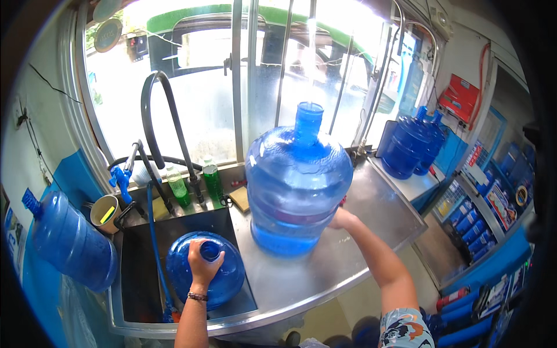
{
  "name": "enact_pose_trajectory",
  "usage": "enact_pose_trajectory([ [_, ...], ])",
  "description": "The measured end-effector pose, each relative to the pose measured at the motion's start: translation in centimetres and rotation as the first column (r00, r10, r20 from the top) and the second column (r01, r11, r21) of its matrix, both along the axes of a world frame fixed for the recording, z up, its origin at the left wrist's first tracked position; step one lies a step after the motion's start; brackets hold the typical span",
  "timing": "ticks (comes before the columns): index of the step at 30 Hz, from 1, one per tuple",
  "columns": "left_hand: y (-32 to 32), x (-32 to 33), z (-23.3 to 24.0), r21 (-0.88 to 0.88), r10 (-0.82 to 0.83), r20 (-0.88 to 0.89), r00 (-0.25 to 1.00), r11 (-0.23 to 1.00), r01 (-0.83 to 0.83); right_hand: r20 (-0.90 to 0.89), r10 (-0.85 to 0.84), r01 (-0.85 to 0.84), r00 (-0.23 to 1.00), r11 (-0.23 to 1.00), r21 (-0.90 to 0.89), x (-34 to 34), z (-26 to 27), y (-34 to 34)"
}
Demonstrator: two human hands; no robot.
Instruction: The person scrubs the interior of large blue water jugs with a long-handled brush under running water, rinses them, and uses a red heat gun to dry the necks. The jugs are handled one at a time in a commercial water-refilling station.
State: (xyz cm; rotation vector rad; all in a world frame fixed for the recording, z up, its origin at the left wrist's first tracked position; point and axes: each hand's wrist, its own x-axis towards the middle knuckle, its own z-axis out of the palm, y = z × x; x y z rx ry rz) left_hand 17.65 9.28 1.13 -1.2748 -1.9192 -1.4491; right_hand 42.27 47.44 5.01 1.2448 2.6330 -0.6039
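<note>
My left hand (pixel 202 263) grips the neck of a blue water jug (pixel 182 256), which stands upright in the sink (pixel 139 278) with its mouth uncovered. On the steel counter (pixel 304 287) to its right stands a larger-looking clear blue jug (pixel 300 182), partly filled. A pale stream of water (pixel 311 65) comes down from above into its open neck. My right hand (pixel 341 218) is at the lower right side of this jug. Its fingers are hidden behind the jug, so its hold is unclear. A small red thing (pixel 343 201), too little seen to name, shows just above that hand.
A black gooseneck spout (pixel 167 104) and a blue-handled tap (pixel 121 178) rise behind the sink. Green bottles (pixel 213 178) and a sponge (pixel 240 199) line the back ledge. Another jug (pixel 74 239) leans at left. Filled jugs (pixel 404 148) stand at right.
</note>
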Motion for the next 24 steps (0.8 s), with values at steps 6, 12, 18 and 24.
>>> enact_pose_trajectory([
  [6,-1.2,2.2,1.8,-0.102,0.029,0.227,0.973,0.995,-0.006,-0.349,0.076,0.057,0.934,0.933,0.355,-9.4,-2.9,12.6],
  [12,1.6,7.5,6.1,-0.016,-0.003,-0.149,0.989,1.0,0.001,-0.328,0.157,-0.04,0.932,0.941,0.335,-10.9,-4.3,14.4],
  [18,10.9,9.9,4.3,0.049,-0.129,0.411,0.902,0.992,0.119,-0.376,0.294,-0.186,0.879,0.937,0.297,-9.9,-3.5,13.4],
  [24,18.1,7.9,0.3,0.551,-0.375,0.614,0.695,0.834,-0.037,-0.434,0.442,-0.347,0.785,0.894,0.282,-9.7,-3.2,13.6],
])
